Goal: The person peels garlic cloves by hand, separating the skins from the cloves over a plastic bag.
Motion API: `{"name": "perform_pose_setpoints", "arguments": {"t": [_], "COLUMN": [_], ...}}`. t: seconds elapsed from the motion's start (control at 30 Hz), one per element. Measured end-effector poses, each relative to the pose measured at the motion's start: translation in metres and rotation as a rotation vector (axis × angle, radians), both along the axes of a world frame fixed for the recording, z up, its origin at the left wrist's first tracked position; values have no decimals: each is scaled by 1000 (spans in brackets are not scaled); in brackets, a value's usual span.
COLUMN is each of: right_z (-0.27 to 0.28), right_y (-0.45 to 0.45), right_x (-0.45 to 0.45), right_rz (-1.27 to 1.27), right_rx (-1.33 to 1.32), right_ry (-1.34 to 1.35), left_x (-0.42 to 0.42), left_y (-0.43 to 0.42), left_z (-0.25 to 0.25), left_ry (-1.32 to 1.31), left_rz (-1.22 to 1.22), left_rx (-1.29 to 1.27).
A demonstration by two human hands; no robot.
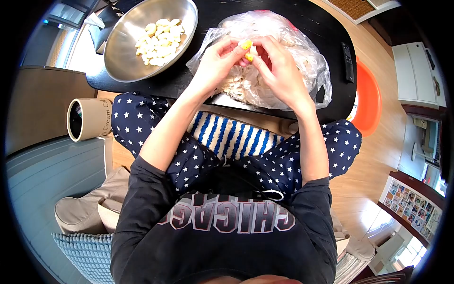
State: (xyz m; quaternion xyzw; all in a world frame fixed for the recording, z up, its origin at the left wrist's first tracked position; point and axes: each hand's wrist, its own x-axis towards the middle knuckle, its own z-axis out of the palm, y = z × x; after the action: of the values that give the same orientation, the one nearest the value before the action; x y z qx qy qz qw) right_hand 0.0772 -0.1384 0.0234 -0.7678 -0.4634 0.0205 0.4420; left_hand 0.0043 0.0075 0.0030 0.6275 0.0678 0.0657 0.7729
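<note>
A large steel bowl (116, 54) at the table's upper left holds many peeled garlic cloves (161, 41). To its right lies a clear plastic bag (309, 71), spread open, with pale garlic and papery skins (241, 85) in it. My left hand (215, 64) and my right hand (279, 66) meet above this bag, fingers curled and thumbs close together. Between their fingertips they pinch a small pale garlic clove (252, 49), partly hidden by the fingers. Both thumb tips are bright yellow; whether this is nail colour or a cover I cannot tell.
The black table (203, 21) carries a remote control (347, 62) at its right edge. A tissue box (101, 28) stands beyond the bowl's left. An orange round seat or tub (369, 97) is at the right, a cream bin (90, 119) at the left. A striped cloth (231, 135) lies between my legs.
</note>
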Motion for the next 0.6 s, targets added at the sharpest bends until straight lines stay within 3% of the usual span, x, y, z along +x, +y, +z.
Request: {"name": "perform_pose_setpoints", "arguments": {"t": [0.23,0.37,0.43,0.5,0.53,0.6], "right_z": [-22,-25,-26,-26,-28,-34], "right_y": [16,16,13,12,11,13], "right_x": [-17,-17,-9,-7,-6,-5], "right_rz": [-201,-293,-236,-221,-186,-92], "right_rx": [118,216,310,355,419,583], "right_ry": [-217,-110,293,421,583,859], "left_x": [-1,-2,-3,-3,-3,-5], "left_y": [-7,-14,-14,-11,-11,-10], "left_z": [-4,-2,1,6,6,7], "left_ry": [-19,-50,-29,-99,-99,-86], "left_rz": [76,91,82,31,32,76], "left_rx": [-40,-41,-33,126,125,356]}}
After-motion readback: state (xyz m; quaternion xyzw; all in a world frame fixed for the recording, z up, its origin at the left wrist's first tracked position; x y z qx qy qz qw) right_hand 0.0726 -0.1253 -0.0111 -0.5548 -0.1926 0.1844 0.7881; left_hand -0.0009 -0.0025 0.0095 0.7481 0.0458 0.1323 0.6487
